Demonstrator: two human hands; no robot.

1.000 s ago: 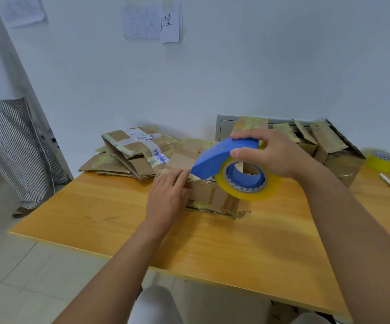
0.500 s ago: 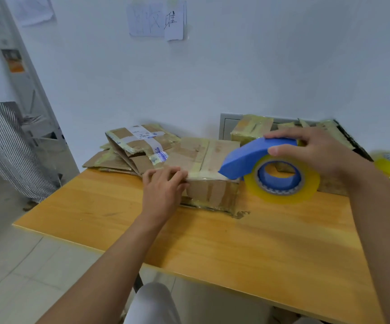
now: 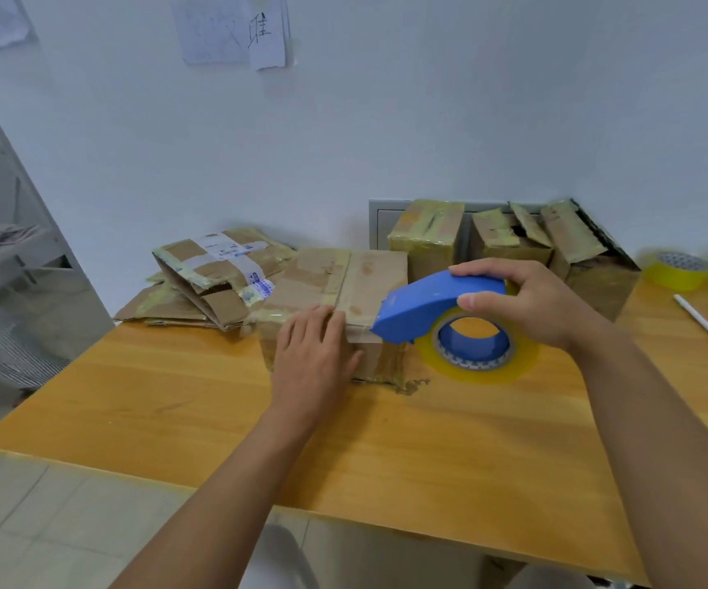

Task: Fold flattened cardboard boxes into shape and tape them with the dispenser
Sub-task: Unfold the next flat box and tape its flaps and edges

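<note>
Brown cardboard box (image 3: 335, 291), folded into shape and criss-crossed with old tape, sits near the middle of a yellow wooden table (image 3: 174, 401). The left hand (image 3: 314, 354) rests flat on the box's near top edge, fingers straight, pressing the tape end down. The right hand (image 3: 530, 303) has its fingers and thumb curled over a blue plastic tape dispenser (image 3: 433, 306) loaded with a yellowish clear roll, held just right of the box, its nose at the near right corner. Over the last second the dispenser has swung off the box top, rightward and lower. That suggests this strip is laid and about to be cut. Flattened boxes (image 3: 199, 286) lie at the left; finished boxes (image 3: 513, 244) stand behind.
</note>
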